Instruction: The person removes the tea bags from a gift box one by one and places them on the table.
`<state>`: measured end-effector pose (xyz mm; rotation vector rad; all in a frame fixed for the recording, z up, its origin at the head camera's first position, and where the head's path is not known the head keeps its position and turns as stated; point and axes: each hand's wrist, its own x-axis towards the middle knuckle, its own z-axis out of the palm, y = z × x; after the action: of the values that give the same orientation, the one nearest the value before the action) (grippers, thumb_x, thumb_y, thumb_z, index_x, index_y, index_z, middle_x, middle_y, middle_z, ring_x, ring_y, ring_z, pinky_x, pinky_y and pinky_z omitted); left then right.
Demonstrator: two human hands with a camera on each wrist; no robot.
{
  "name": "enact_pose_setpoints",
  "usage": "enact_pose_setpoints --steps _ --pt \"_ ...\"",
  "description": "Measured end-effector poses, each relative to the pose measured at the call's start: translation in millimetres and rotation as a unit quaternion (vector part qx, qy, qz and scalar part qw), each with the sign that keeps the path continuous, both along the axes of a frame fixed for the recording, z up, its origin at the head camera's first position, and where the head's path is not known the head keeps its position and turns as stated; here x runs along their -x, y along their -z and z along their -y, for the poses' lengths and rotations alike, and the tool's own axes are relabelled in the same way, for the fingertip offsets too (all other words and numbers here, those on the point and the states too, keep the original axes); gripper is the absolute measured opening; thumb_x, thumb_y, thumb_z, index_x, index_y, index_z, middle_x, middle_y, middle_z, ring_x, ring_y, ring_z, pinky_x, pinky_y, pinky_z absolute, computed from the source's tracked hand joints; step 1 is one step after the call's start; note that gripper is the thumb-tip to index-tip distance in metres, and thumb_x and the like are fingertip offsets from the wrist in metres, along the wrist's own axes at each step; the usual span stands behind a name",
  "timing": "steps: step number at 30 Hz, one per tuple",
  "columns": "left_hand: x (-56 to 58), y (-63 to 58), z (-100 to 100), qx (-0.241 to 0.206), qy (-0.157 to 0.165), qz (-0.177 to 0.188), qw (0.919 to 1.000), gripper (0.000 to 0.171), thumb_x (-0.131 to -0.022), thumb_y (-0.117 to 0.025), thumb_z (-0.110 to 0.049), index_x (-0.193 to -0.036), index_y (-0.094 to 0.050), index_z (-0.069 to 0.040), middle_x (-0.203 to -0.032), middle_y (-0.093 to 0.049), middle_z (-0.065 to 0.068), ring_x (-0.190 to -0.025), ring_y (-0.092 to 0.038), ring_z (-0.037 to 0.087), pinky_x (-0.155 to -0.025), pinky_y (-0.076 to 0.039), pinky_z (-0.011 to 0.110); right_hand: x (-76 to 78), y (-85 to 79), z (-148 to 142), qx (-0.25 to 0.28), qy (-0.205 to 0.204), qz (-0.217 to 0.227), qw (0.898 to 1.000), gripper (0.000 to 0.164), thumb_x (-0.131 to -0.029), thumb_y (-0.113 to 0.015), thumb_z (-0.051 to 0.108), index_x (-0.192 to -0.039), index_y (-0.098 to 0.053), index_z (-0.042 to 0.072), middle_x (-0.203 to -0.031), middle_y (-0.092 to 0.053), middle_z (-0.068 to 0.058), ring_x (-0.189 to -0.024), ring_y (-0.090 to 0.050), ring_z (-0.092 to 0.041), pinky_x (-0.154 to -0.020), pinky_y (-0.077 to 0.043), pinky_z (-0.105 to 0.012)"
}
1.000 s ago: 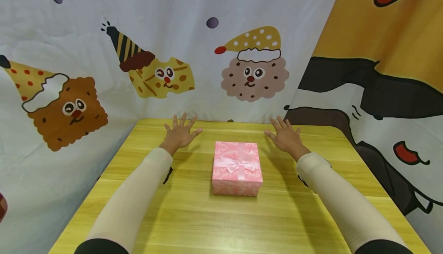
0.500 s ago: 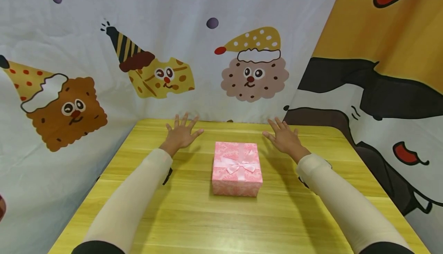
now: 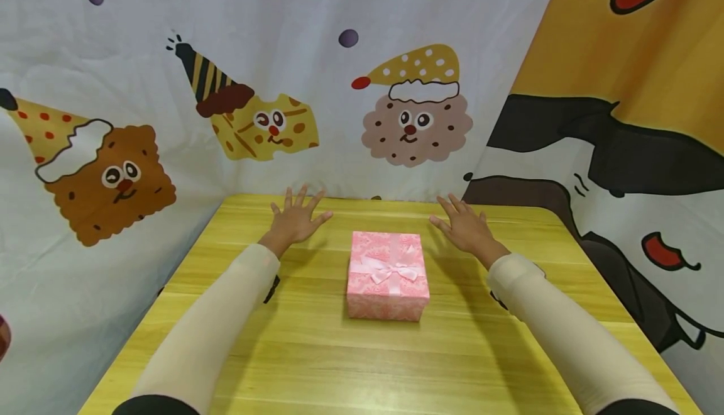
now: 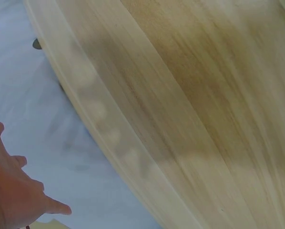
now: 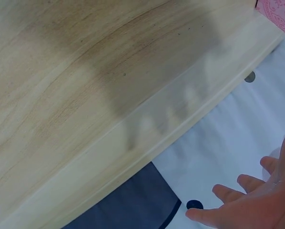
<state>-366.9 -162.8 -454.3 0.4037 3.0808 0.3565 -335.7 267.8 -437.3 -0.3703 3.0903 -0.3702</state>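
A pink patterned gift box [image 3: 367, 280] with a pale ribbon and bow sits on the wooden table, lid on. Beyond its left side, my left hand [image 3: 294, 221] is held over the table with fingers spread, holding nothing. My right hand [image 3: 466, 226] mirrors it on the other side, fingers also spread and apart from the box. In the left wrist view, part of the left hand [image 4: 18, 191] shows at the lower left. The right wrist view has the right hand [image 5: 257, 200] at the lower right and a corner of the gift box [image 5: 279, 15] at the top.
The table [image 3: 339, 365] has a yellowish wood-grain top. Its far edge meets a white curtain [image 3: 271, 0] printed with cartoon biscuits and cheese in party hats. A cloth panel with yellow, black and white areas [image 3: 622, 69] hangs along the right side.
Both hands have shifted very slightly while staying spread over the table. The gift box has not moved.
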Motion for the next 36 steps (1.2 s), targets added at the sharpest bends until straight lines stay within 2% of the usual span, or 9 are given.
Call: enact_pose_setpoints --steps 7,15,21,27,36 --pt "-2.8 -1.0 -1 -0.007 0.005 0.000 1.0000 0.078 -0.099 -0.023 -0.079 -0.165 -0.007 -0.041 -0.174 0.004 0.010 -0.154 0.008 0.053 -0.107 -0.002 0.087 -2.5 1.2 -1 0.005 -0.015 -0.005 1.000 0.079 -0.105 -0.030 0.069 -0.167 -0.013 0.022 -0.172 -0.010 -0.018 -0.153 -0.019 -0.048 -0.110 -0.011 -0.083" --pt "-9.6 -6.0 -5 -0.008 0.020 0.004 0.9998 0.078 -0.100 -0.023 -0.078 -0.165 -0.005 -0.040 -0.173 0.010 0.007 -0.153 0.011 0.052 -0.108 -0.002 0.086 -6.4 -0.7 0 0.003 -0.020 -0.008 1.000 0.076 -0.107 -0.037 0.062 -0.167 -0.015 0.021 -0.171 -0.013 -0.018 -0.152 -0.023 -0.047 -0.111 -0.012 -0.083" --pt "-16.4 -9.7 -7 -0.007 0.028 -0.010 0.9995 0.078 -0.100 -0.022 -0.078 -0.166 -0.007 -0.038 -0.173 0.006 0.010 -0.153 0.007 0.053 -0.108 -0.005 0.086 -9.1 -1.7 -1 0.001 -0.025 -0.007 1.000 0.076 -0.107 -0.036 0.063 -0.167 -0.015 0.021 -0.171 -0.014 -0.018 -0.151 -0.024 -0.047 -0.111 -0.013 -0.082" --pt "-22.1 -11.7 -8 0.000 0.036 -0.024 0.9991 0.077 -0.102 -0.026 -0.075 -0.166 -0.009 -0.037 -0.173 0.002 0.010 -0.154 0.001 0.052 -0.109 -0.008 0.086 -13.2 -1.3 0 0.022 -0.051 -0.011 0.998 0.072 -0.109 -0.038 0.058 -0.167 -0.016 0.021 -0.171 -0.016 -0.018 -0.150 -0.026 -0.049 -0.110 -0.013 -0.083" --pt "-25.6 -12.1 -11 -0.013 0.051 -0.010 0.9986 0.076 -0.101 -0.028 -0.075 -0.166 -0.009 -0.039 -0.174 0.000 0.010 -0.155 0.007 0.047 -0.110 -0.004 0.084 -17.1 -2.0 4 0.039 -0.077 -0.015 0.996 0.073 -0.108 -0.035 0.060 -0.166 -0.018 0.020 -0.169 -0.020 -0.021 -0.148 -0.031 -0.050 -0.112 -0.018 -0.080"
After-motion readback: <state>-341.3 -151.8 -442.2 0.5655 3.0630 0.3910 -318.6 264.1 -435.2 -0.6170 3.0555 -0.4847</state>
